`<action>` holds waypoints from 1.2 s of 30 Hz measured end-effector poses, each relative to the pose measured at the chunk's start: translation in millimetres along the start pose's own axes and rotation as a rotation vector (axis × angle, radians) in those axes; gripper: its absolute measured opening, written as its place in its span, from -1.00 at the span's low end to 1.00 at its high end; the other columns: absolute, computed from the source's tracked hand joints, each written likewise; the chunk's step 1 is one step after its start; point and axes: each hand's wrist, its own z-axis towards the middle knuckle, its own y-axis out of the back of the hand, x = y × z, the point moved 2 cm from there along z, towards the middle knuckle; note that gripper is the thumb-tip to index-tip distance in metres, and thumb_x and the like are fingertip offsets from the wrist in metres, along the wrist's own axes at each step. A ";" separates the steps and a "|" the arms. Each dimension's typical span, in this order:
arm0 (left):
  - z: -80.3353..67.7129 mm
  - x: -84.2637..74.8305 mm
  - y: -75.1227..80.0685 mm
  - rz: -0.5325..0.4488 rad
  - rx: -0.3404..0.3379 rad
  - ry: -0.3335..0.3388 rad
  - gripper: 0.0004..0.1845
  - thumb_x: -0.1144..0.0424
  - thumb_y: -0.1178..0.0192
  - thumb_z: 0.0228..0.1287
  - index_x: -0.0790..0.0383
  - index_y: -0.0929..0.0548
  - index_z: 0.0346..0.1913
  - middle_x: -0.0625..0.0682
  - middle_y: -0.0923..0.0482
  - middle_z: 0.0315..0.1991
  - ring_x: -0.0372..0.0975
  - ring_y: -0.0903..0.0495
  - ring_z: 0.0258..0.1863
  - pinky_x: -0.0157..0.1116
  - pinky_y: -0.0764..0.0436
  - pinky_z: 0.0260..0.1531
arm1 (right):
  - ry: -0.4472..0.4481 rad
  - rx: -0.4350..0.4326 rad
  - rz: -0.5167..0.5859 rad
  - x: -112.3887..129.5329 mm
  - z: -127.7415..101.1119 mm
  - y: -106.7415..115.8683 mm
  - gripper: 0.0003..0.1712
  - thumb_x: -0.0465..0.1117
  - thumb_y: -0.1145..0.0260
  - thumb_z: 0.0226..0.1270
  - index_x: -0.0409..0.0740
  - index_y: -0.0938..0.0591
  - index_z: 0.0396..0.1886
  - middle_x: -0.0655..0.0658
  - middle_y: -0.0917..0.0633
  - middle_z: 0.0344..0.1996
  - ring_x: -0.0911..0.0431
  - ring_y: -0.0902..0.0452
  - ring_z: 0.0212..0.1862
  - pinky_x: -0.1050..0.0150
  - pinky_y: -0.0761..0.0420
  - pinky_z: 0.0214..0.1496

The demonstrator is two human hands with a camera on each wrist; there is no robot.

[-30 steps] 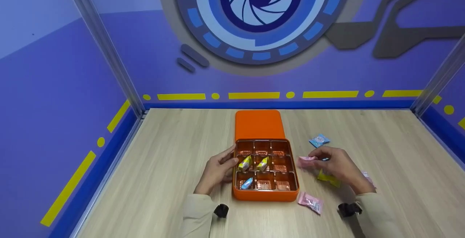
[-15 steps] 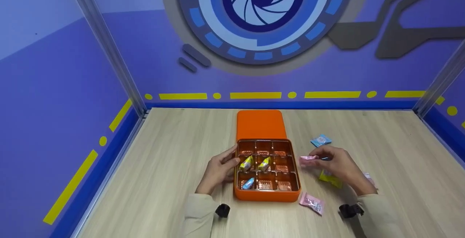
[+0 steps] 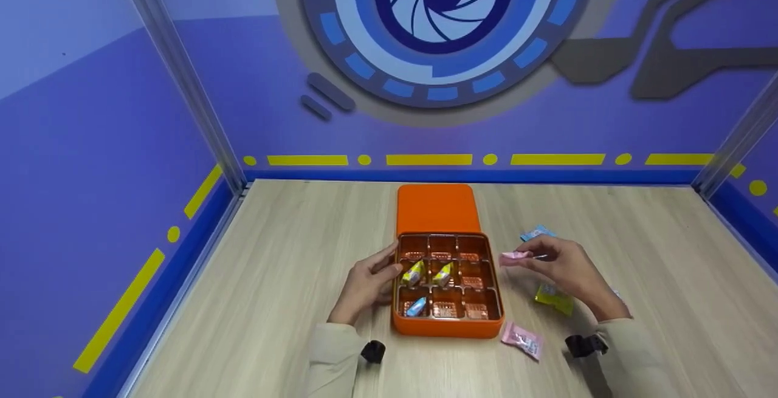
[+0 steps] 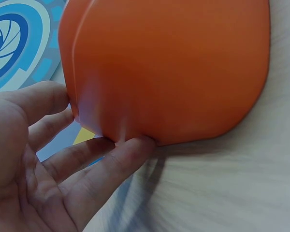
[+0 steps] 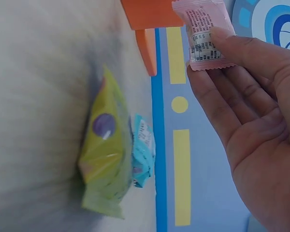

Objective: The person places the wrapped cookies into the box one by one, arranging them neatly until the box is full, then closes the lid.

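An orange box point(image 3: 447, 327) with a clear divided insert lies in the middle of the table. Two yellow wrapped candies point(image 3: 413, 273) sit in its middle row, left and centre, and a blue one point(image 3: 416, 307) in the front left compartment. My left hand point(image 3: 366, 282) rests fingertips against the box's left side, thumb at the rim; the left wrist view shows the fingers point(image 4: 106, 169) loosely extended on the orange wall. Just right of the box, my right hand point(image 3: 565, 267) pinches a pink wrapped candy point(image 5: 205, 36) between thumb and fingers, raised above the table.
An orange lid point(image 3: 437, 208) lies behind the box. To the right are a yellow candy point(image 3: 554, 299), a blue candy point(image 3: 536, 232) partly behind the right hand, and a pink candy point(image 3: 523, 341) near the box's front corner. Another wrapper edge shows behind the right wrist.
My right hand has risen slightly and moved a little away from me with the pink candy, now covering part of the blue one. The left hand stays at the box.
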 end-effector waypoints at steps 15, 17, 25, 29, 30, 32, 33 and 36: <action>-1.7 -0.5 0.3 0.001 0.011 0.009 -0.43 0.15 -0.29 0.58 0.02 -0.49 0.56 0.25 -0.40 0.50 0.06 -0.51 0.39 -0.11 -0.68 0.14 | 0.089 -0.012 0.071 13.3 10.9 2.3 -0.84 -0.29 -0.55 0.37 -0.04 -0.83 -0.09 -0.04 -0.79 -0.11 -0.02 -0.71 -0.07 0.40 -0.69 -0.07; -1.5 -0.3 0.0 0.000 0.008 0.011 -0.42 0.15 -0.30 0.57 0.02 -0.49 0.56 0.24 -0.40 0.50 0.06 -0.51 0.39 -0.10 -0.67 0.16 | 0.107 -0.015 0.068 15.5 13.4 1.6 -0.83 -0.30 -0.55 0.36 -0.02 -0.83 -0.10 -0.02 -0.79 -0.13 0.01 -0.70 -0.08 0.39 -0.69 -0.06; -0.8 -1.1 0.1 0.027 0.003 -0.009 -0.42 0.13 -0.30 0.57 0.04 -0.50 0.56 0.22 -0.42 0.50 0.09 -0.46 0.44 -0.02 -0.55 0.31 | 0.104 0.009 0.084 22.2 21.3 -2.7 -0.82 -0.26 -0.58 0.34 -0.04 -0.83 -0.09 -0.04 -0.79 -0.13 0.01 -0.70 -0.09 0.39 -0.70 -0.05; -0.4 -0.3 0.4 0.025 0.002 -0.007 -0.43 0.13 -0.30 0.57 0.02 -0.50 0.56 0.21 -0.45 0.48 0.06 -0.51 0.40 -0.01 -0.56 0.31 | 0.111 0.026 0.104 24.6 25.3 -4.4 -0.81 -0.30 -0.57 0.34 -0.06 -0.83 -0.09 -0.05 -0.79 -0.13 -0.02 -0.73 -0.09 0.38 -0.71 -0.04; -0.4 -0.1 0.6 0.027 0.002 -0.009 -0.43 0.13 -0.30 0.57 0.02 -0.50 0.56 0.21 -0.44 0.48 0.06 -0.51 0.40 -0.01 -0.56 0.30 | 0.116 0.028 0.104 25.4 26.0 -4.7 -0.81 -0.31 -0.56 0.34 -0.06 -0.83 -0.08 -0.05 -0.79 -0.13 -0.02 -0.73 -0.09 0.38 -0.71 -0.04; -0.5 0.2 0.7 0.031 0.002 -0.014 -0.43 0.13 -0.30 0.57 0.02 -0.50 0.56 0.21 -0.44 0.49 0.06 -0.51 0.40 -0.02 -0.57 0.30 | 0.126 0.034 0.106 27.5 28.0 -5.4 -0.80 -0.34 -0.55 0.35 -0.06 -0.82 -0.08 -0.05 -0.79 -0.14 -0.02 -0.73 -0.09 0.38 -0.71 -0.03; -0.5 0.4 0.7 0.030 0.003 -0.013 -0.43 0.12 -0.30 0.57 0.01 -0.50 0.56 0.21 -0.43 0.49 0.07 -0.51 0.40 -0.01 -0.59 0.28 | 0.133 0.035 0.106 28.7 28.7 -5.6 -0.80 -0.35 -0.55 0.34 -0.07 -0.82 -0.07 -0.04 -0.79 -0.15 -0.01 -0.73 -0.09 0.38 -0.71 -0.03; -0.6 0.8 0.8 0.034 0.007 -0.013 -0.42 0.11 -0.30 0.57 0.00 -0.49 0.56 0.20 -0.42 0.51 0.07 -0.48 0.42 -0.01 -0.58 0.29 | 0.153 0.043 0.118 32.5 31.1 -6.8 -0.79 -0.34 -0.55 0.34 -0.08 -0.82 -0.07 -0.05 -0.80 -0.16 -0.02 -0.76 -0.10 0.38 -0.71 -0.04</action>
